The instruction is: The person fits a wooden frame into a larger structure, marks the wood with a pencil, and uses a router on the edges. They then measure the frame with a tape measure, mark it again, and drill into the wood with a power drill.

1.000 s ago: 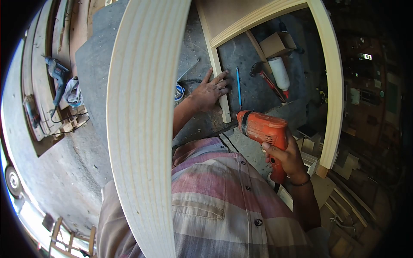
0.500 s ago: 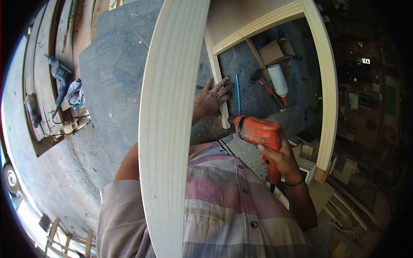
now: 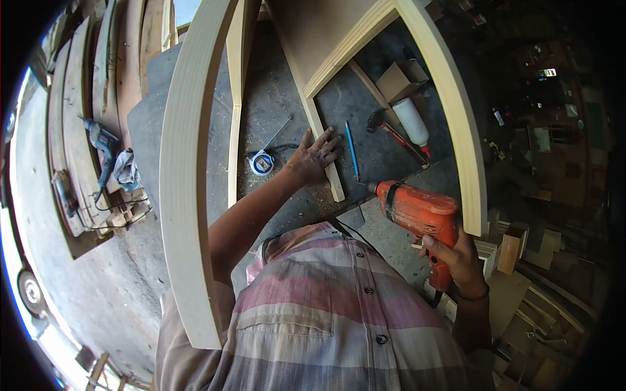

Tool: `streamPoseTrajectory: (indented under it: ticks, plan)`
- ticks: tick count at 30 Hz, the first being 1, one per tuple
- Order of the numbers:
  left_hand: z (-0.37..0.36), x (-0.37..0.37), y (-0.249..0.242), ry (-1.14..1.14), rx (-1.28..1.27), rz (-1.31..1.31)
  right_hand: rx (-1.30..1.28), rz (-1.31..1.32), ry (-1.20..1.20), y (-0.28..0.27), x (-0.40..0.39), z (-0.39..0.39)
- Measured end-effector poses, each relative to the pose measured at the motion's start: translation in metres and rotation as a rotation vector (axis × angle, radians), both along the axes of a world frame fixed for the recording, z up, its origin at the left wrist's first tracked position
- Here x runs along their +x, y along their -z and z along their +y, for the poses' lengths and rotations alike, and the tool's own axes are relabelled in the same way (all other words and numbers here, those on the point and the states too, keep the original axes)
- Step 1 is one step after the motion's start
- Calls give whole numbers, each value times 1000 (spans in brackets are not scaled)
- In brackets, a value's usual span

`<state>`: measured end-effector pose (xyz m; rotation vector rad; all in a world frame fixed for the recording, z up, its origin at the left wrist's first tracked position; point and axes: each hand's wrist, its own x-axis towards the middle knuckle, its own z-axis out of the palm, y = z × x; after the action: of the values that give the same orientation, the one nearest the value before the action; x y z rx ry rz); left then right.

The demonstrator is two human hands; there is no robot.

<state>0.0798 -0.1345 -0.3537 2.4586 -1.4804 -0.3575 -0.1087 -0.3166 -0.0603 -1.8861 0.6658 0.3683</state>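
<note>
My left hand (image 3: 314,158) lies with spread fingers on a narrow wooden rail (image 3: 334,179) of the frame, near its end. My right hand (image 3: 454,254) is wrapped round the grip of an orange drill (image 3: 420,210). The drill points left, its bit a little to the right of the rail's end and apart from it. A blue pencil (image 3: 352,150) lies just right of my left hand. Left of that hand is a blue and white tape measure (image 3: 262,163). Farther right lie a hammer (image 3: 399,138) and a white bottle with a red tip (image 3: 411,122).
Long wooden legs of the frame stand up at the left (image 3: 186,169) and right (image 3: 466,130). A small cardboard box (image 3: 401,80) is behind the bottle. At the far left a blue power tool (image 3: 104,151) and a cloth (image 3: 126,171) rest by planks. Wood offcuts (image 3: 512,251) are at the lower right.
The drill in my right hand has moved right and down, away from the rail's end. The view has shifted, so the frame's near leg appears farther left and the tape measure shows.
</note>
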Motion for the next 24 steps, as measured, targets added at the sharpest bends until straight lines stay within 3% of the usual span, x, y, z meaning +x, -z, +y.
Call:
streamPoseTrajectory:
  ticks: [3,5,7,9,14,15,17,19,21,24]
  plan:
    - [5,-6,-9,-13,-2,1,-45,34,64,-8,-27,-20]
    - [20,-8,-13,-60,-99,9,6,-196,239,-9,-41,-30]
    - [42,-11,-34,-207,-113,-16,17,-213,277,-12,-55,-52]
    - [66,-14,-48,-420,-169,-28,-4,-455,390,-15,-61,-70]
    - [94,-33,-55,-747,-204,-105,-68,-460,267,-5,-39,-167]
    - [92,-37,-55,-758,-207,-113,-65,-468,255,8,-27,-189]
    - [87,-46,-52,-850,-188,-146,-319,-485,8,42,-3,-233]
    - [75,-51,-46,-932,-173,-163,-245,-503,-21,94,22,-275]
    - [61,-64,-38,-1058,-136,-175,-549,-601,-244,164,45,-336]
    - [33,-85,-39,-1220,-149,-154,-630,-476,-253,226,73,-377]
